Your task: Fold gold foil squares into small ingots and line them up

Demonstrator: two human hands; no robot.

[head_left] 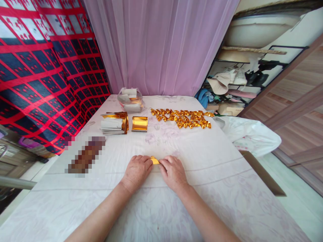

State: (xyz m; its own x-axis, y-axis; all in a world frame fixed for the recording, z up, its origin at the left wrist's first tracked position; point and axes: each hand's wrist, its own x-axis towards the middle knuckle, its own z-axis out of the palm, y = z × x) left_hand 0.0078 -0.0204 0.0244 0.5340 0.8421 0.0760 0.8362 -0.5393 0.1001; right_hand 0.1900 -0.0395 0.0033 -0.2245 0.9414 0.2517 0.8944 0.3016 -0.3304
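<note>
Both hands, left (136, 170) and right (173, 172), each grip pinching gold paper (154, 160), mostly hidden beneath fingers.

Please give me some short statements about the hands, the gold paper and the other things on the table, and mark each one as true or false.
1. Both hands, left hand and right hand, press one small gold paper piece between them. True.
2. The folded gold pieces lie in rows at the near table edge. False: they lie far from the hands, close to the pink curtain.
3. A stack of gold sheets lies left of a single gold square. True.
4. The clear container stands on the floor. False: it stands on the table.
</note>
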